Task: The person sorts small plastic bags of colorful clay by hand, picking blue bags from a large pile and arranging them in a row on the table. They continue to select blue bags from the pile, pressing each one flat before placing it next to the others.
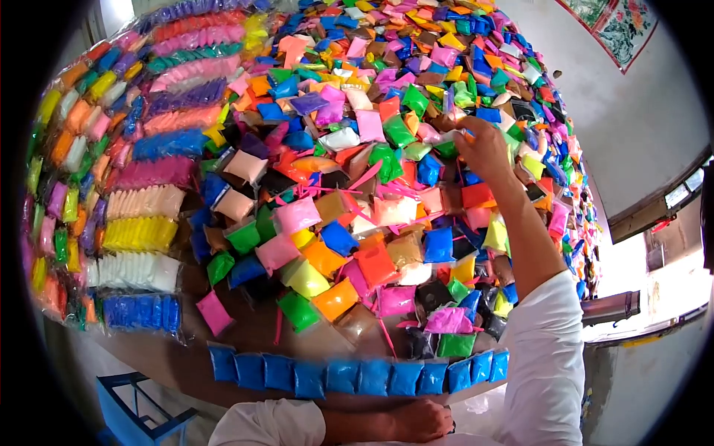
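My right hand (482,149) reaches far into a big heap of small coloured plastic packets (387,160). Its fingers are bent together at the heap's surface, and what they pinch, if anything, is hard to see. A green packet (446,149) and a blue packet (488,114) lie close to these fingers. My left hand (424,421) is curled into a fist by the table's front edge, its palm hidden. Just beyond it, a row of several blue packets (342,377) lies side by side along that edge.
Clear bags of packets sorted by colour, such as a yellow stack (140,234) and a blue stack (141,314), line the left side. Pink plastic strips (387,338) lie among the loose packets. A blue metal frame (137,409) stands at lower left. A wall (617,111) rises on the right.
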A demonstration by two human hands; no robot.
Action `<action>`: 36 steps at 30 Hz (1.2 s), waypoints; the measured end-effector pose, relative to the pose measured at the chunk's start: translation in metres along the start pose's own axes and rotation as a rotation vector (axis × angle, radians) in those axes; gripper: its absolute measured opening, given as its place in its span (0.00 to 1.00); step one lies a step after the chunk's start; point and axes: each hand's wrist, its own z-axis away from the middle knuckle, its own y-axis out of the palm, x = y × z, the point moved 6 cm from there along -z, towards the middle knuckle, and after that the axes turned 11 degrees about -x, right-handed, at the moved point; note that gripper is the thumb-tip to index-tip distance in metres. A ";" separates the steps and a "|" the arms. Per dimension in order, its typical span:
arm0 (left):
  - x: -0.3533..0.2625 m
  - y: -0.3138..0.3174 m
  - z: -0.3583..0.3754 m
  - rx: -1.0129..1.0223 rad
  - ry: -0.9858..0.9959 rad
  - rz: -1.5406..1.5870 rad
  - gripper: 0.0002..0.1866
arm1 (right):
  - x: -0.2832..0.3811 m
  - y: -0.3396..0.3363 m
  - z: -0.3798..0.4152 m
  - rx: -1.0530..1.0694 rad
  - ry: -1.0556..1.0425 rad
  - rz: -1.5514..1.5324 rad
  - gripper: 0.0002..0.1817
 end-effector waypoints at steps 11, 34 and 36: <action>-0.006 -0.005 0.002 -0.157 0.179 -0.163 0.09 | 0.150 0.101 -0.013 0.233 -0.267 -0.212 0.32; 0.010 0.026 0.007 -0.142 0.152 -0.116 0.14 | -0.028 -0.035 -0.007 0.149 0.063 0.101 0.18; 0.012 0.038 0.013 -0.229 0.206 -0.168 0.17 | -0.006 -0.029 -0.025 0.038 -0.003 0.041 0.14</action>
